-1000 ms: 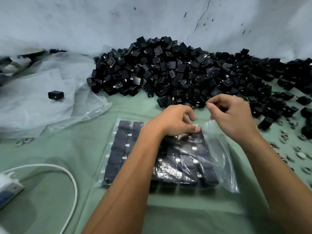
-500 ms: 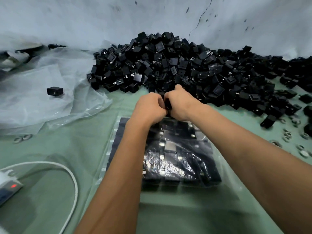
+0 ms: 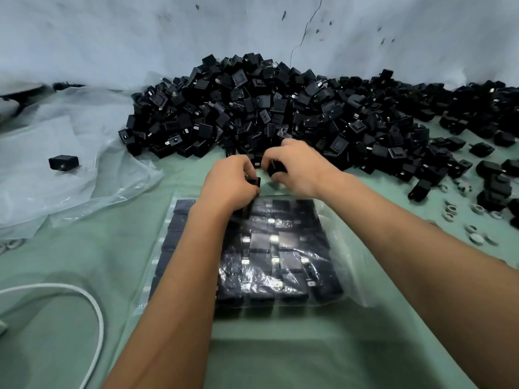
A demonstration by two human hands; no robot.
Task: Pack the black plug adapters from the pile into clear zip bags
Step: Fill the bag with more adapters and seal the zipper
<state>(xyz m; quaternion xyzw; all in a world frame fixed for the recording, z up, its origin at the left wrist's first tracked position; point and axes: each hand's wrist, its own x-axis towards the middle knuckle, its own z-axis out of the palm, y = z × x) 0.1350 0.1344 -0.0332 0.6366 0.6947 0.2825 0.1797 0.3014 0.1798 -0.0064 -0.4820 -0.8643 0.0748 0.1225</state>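
- green cloth covers the bench (image 3: 84, 262), with a pale, cracked wall (image 3: 112, 37) rising behind it.
- pile (image 3: 280, 108) of black adapters is heaped at the far side against the wall, spreading off to the right edge of view.
- left hand (image 3: 230, 183) sits at the pile's near edge, its grip curled round one adapter (image 3: 255, 181) that shows dark at the fingertips.
- right hand (image 3: 300, 167) is just beside it, fingers curled down, the grip pinching a second adapter (image 3: 276, 168).
- the two hands nearly touch, both just beyond the far edge of the bag.
- bag (image 3: 345, 248), clear, lies flat on the bench right under both forearms, holding adapters packed in neat rows; glints of metal prongs show through the film.
- the left forearm crosses over the bag's left part and hides some of the rows.
- whether the bag's mouth is sealed cannot be told.
- loose adapters (image 3: 421, 189) lie scattered to the right, well apart from the bag, among small pale rings (image 3: 474, 238).
- crumpled clear sheet (image 3: 70, 169) spreads over the left of the bench, with a lone adapter (image 3: 63, 163) resting on it.
- white cable (image 3: 95, 313) curves across the near left corner.
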